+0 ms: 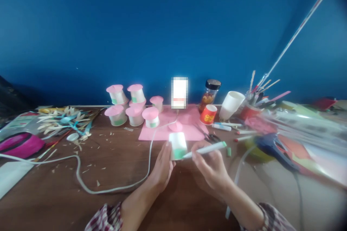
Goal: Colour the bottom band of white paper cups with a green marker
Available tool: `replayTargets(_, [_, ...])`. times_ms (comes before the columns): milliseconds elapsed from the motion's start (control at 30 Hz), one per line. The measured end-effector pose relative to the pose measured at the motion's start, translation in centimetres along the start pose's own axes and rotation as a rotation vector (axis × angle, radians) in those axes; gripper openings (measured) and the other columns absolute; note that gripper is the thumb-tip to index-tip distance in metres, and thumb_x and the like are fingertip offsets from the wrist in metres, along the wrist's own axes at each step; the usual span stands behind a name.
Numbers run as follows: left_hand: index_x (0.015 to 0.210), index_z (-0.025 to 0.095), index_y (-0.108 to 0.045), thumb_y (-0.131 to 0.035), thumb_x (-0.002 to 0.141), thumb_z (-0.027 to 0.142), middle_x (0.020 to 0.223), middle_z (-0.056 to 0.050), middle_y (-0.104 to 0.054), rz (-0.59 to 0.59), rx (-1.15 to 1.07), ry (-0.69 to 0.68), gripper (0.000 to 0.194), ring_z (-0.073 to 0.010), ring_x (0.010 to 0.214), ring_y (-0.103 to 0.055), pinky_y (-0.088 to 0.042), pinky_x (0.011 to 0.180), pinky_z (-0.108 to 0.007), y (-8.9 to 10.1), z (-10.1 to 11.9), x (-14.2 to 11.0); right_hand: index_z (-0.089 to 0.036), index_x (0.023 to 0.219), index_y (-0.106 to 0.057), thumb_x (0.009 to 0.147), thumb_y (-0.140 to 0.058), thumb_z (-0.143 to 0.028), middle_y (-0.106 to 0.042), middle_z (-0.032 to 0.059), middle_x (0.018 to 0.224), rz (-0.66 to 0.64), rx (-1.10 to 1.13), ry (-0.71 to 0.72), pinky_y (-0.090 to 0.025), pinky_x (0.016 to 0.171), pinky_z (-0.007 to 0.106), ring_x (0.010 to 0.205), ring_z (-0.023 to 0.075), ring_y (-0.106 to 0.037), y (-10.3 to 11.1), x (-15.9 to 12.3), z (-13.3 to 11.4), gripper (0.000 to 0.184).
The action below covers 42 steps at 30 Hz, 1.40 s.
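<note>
My left hand point(163, 168) is closed round a small white paper cup point(177, 140) at the middle of the table. A green patch covers the cup's lower right side. In my right hand point(210, 168) is a green marker point(211, 148), its tip touching or very close to the patch. The marker's green cap point(229, 152) lies loose just to the right. Beyond the cup are a pink paper sheet point(148, 135), a pink paper disc point(175, 126) and dark-handled scissors point(212, 138). Several white cups with pink tops point(115, 115) stand at the back left, some stacked.
A white cable point(108, 190) winds across the left side to a blurred bright screen point(179, 92). A jar point(210, 94), a red cup point(208, 114) and a white cup point(232, 104) stand behind. A blue-and-orange glue gun point(279, 151) lies right. Palm-like strips point(66, 121) lie left.
</note>
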<state>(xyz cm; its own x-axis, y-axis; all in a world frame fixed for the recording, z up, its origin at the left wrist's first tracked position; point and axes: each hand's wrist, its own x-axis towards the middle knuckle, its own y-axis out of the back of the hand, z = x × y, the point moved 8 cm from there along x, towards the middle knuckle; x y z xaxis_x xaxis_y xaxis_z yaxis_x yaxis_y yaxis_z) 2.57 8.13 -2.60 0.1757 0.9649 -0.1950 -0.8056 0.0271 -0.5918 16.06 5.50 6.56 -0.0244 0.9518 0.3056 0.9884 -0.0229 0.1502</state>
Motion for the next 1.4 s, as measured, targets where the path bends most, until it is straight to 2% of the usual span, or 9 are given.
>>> replayTargets(200, [0.096, 0.016, -0.063, -0.058, 0.083, 0.047, 0.095, -0.007, -0.070, 0.023, -0.089, 0.060, 0.034, -0.0245, 0.100, -0.060, -0.043, 0.088, -0.037, -0.86, 0.23, 0.24, -0.018, 0.080, -0.054, 0.085, -0.058, -0.027, -0.050, -0.0047, 0.059, 0.065, 0.143, -0.048, -0.037, 0.049, 0.019, 0.052, 0.0084, -0.044, 0.30, 0.13, 0.40, 0.011])
replayTargets(333, [0.101, 0.017, -0.063, -0.054, 0.083, 0.056, 0.097, -0.006, -0.069, -0.007, -0.066, 0.069, 0.043, -0.0227, 0.098, -0.060, -0.043, 0.086, -0.034, -0.92, 0.11, 0.17, -0.018, 0.079, -0.055, 0.084, -0.059, -0.025, -0.053, -0.0030, 0.063, 0.063, 0.084, -0.026, -0.039, 0.052, 0.020, 0.056, 0.0095, -0.047, 0.22, 0.19, 0.29, 0.010])
replayTargets(467, [0.097, 0.017, -0.063, -0.048, 0.083, 0.062, 0.096, -0.006, -0.068, -0.020, -0.001, 0.062, 0.049, -0.0209, 0.094, -0.060, -0.044, 0.081, -0.032, -0.88, 0.07, 0.11, -0.018, 0.080, -0.056, 0.084, -0.058, -0.023, -0.056, -0.0013, 0.067, 0.049, -0.001, -0.009, -0.043, 0.056, 0.022, 0.061, 0.0116, -0.052, 0.20, 0.22, 0.25, 0.007])
replayTargets(633, [0.099, 0.016, -0.062, -0.049, 0.082, 0.063, 0.094, -0.007, -0.069, 0.020, -0.029, 0.096, 0.051, -0.0210, 0.092, -0.060, -0.044, 0.079, -0.032, -0.74, -0.05, 0.18, -0.018, 0.078, -0.056, 0.084, -0.056, -0.020, -0.055, -0.0022, 0.065, 0.015, -0.035, -0.010, -0.042, 0.055, 0.021, 0.060, 0.0114, -0.052, 0.01, 0.13, 0.48, 0.007])
replayTargets(800, [0.096, 0.016, -0.064, -0.050, 0.082, 0.062, 0.094, -0.008, -0.069, -0.003, -0.036, 0.095, 0.050, -0.0219, 0.093, -0.060, -0.045, 0.079, -0.031, -0.90, -0.02, 0.30, -0.019, 0.081, -0.056, 0.085, -0.056, -0.021, -0.058, -0.0012, 0.069, 0.009, 0.002, -0.014, -0.044, 0.059, 0.022, 0.064, 0.0125, -0.056, -0.07, 0.12, 0.52, 0.004])
replayTargets(967, [0.097, 0.015, -0.064, -0.051, 0.081, 0.062, 0.089, -0.008, -0.069, 0.017, -0.045, 0.092, 0.052, -0.0231, 0.092, -0.061, -0.045, 0.080, -0.034, -0.79, 0.08, 0.25, -0.019, 0.079, -0.057, 0.084, -0.055, -0.020, -0.056, -0.0019, 0.066, -0.013, -0.030, -0.015, -0.043, 0.056, 0.021, 0.060, 0.0115, -0.052, -0.18, 0.22, 0.41, 0.006])
replayTargets(1167, [0.095, 0.017, -0.063, -0.051, 0.082, 0.062, 0.096, -0.007, -0.069, -0.026, -0.021, 0.088, 0.048, -0.0219, 0.094, -0.059, -0.043, 0.082, -0.032, -1.18, 0.13, 0.10, -0.018, 0.081, -0.057, 0.084, -0.057, -0.022, -0.059, -0.0002, 0.070, 0.009, -0.014, -0.016, -0.045, 0.058, 0.022, 0.063, 0.0127, -0.055, -0.16, 0.10, 0.39, 0.006])
replayTargets(1400, [0.097, 0.017, -0.065, -0.049, 0.084, 0.059, 0.090, -0.007, -0.069, -0.034, -0.013, 0.081, 0.047, -0.0203, 0.087, -0.058, -0.042, 0.080, -0.032, -1.04, 0.08, 0.15, -0.018, 0.079, -0.057, 0.083, -0.058, -0.025, -0.058, -0.0001, 0.069, 0.009, -0.010, -0.045, -0.044, 0.057, 0.023, 0.063, 0.0134, -0.054, -0.21, 0.13, 0.46, 0.008])
